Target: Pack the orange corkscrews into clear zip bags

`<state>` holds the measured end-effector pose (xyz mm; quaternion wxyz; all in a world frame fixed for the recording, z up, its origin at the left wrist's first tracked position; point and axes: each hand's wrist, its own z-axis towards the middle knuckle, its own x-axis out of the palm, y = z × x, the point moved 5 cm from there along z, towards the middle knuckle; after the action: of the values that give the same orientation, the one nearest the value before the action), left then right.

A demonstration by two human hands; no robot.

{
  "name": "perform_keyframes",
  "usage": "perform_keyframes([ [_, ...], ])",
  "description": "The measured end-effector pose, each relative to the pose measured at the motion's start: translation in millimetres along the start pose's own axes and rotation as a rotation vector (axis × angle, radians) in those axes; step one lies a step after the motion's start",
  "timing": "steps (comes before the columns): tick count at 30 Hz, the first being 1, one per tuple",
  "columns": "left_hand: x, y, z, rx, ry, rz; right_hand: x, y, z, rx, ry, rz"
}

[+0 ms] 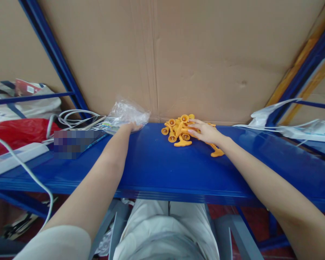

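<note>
A pile of orange-yellow plastic pieces (pixel 180 130) lies on the blue table near the cardboard wall. They have cup-shaped ends, and some show T-shaped handles and twisted shafts. My right hand (pixel 204 131) rests over the right side of this pile, fingers stretched out and slightly apart. One piece with a T-shaped handle (pixel 217 151) sticks out below my right wrist. To the left, my left hand (pixel 135 126) is at a crumpled clear plastic bag (pixel 124 112), touching it. Its fingers are mostly hidden, so I cannot tell whether they grip the bag.
The blue table (pixel 162 169) backs onto a cardboard wall (pixel 206 65). White cables (pixel 78 115), a red bag (pixel 21 131) and a white power strip (pixel 18 159) are on the left. More white cables and a power strip (pixel 308 134) lie on the right.
</note>
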<state>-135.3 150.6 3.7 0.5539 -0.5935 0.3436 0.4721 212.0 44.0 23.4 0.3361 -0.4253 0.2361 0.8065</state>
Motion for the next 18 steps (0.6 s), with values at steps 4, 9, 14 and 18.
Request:
perform_keyframes([
  [4,4.6,2,5,0.002,-0.028,-0.073,3,2,-1,0.006,0.029,-0.048],
  [9,11.4,2,9,-0.045,-0.04,-0.011,8,1,0,0.046,0.049,-0.128],
  [14,16.4,2,14,-0.059,-0.077,0.086,11,3,0,0.087,0.074,-0.201],
  [18,12.4,1,17,-0.037,-0.142,0.128,12,4,1,0.088,0.087,-0.249],
])
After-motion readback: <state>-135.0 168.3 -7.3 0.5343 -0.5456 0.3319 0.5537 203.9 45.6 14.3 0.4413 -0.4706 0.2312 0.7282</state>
